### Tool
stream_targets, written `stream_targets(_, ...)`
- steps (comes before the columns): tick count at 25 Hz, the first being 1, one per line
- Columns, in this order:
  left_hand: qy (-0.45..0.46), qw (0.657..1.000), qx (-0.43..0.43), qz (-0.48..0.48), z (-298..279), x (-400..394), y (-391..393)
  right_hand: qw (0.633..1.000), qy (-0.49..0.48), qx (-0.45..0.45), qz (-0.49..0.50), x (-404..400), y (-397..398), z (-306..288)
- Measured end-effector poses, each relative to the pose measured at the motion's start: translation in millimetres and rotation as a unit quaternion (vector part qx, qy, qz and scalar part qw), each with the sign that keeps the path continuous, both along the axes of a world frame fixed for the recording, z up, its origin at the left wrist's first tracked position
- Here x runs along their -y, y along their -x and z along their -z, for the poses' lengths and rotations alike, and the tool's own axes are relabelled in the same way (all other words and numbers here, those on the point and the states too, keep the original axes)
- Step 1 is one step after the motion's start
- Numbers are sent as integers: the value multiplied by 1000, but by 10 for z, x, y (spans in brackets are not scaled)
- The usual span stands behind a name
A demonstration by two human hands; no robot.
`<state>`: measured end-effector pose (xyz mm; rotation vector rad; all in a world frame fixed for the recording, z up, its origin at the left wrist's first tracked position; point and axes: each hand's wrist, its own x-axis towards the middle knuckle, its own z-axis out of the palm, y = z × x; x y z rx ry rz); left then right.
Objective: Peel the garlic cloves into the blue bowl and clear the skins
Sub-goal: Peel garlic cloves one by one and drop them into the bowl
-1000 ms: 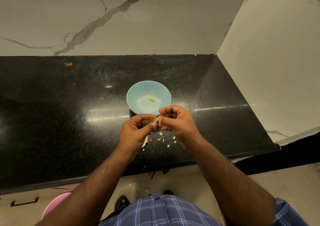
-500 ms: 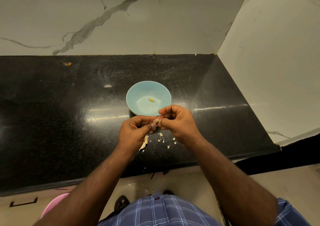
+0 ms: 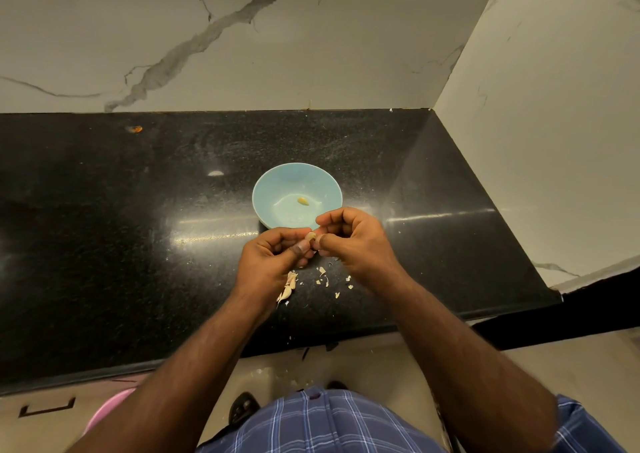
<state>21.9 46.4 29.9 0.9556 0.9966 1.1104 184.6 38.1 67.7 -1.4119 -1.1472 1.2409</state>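
Both hands meet just in front of the bowl (image 3: 266, 189), above the black worktop (image 3: 104, 244); the left hand (image 3: 273, 262) has its fingers (image 3: 300, 246) curled, thumb pressed on a small pale clove (image 3: 310, 236); the right hand (image 3: 356, 241) curls its fingers too and pinches the same clove from the other side. One peeled clove (image 3: 303, 201) lies inside the bowl, near its middle; skins (image 3: 287, 288) lie scattered on the worktop just under the hands, a larger piece by the left wrist, small flakes by the right. Marble walls (image 3: 311, 43) rise behind and to the right; a pink tub (image 3: 104, 414) shows below the worktop edge.
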Motion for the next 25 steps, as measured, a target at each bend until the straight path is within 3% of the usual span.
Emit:
stream_targets(10,17,1000,-5,-2,-21,37,-1,998,24,-48,-19,2,-28,-12)
stream_targets(19,28,998,-53,-18,36,48,-37,994,25,102,6,37,49,129)
stream_targets(25,69,996,-54,-31,29,9,-20,963,39,266,-26,66,-63,153)
